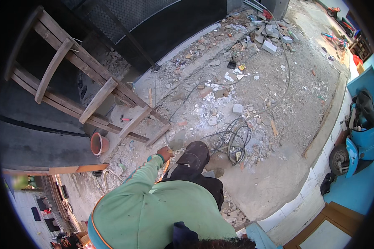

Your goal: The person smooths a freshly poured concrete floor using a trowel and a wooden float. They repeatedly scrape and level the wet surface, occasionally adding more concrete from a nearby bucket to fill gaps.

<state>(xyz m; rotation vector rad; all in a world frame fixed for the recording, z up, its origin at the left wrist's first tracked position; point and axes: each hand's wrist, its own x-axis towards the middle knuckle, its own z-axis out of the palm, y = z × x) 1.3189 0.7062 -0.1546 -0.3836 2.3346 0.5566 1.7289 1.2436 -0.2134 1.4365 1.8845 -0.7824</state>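
Observation:
My left hand (165, 154) reaches forward from a green sleeve, low over the rubble ground beside my bent, dark-trousered knee (193, 159). Its fingers look curled closed, but what lies in them is too small to make out. An orange strip (166, 167) shows just below the hand, between it and my leg. A damp grey patch (178, 141) lies on the ground right ahead of the fingers. The foot of a wooden ladder (158, 135) rests a little beyond. I do not see my right hand; my torso covers that area.
Left of me stands an orange bucket (99, 144), and a red-headed hammer (125, 118) lies behind the ladder. A coiled cable (237, 141) and a hose spread ahead right. Broken blocks (269, 45) are heaped at the back. A blue scooter (357, 145) stands far right.

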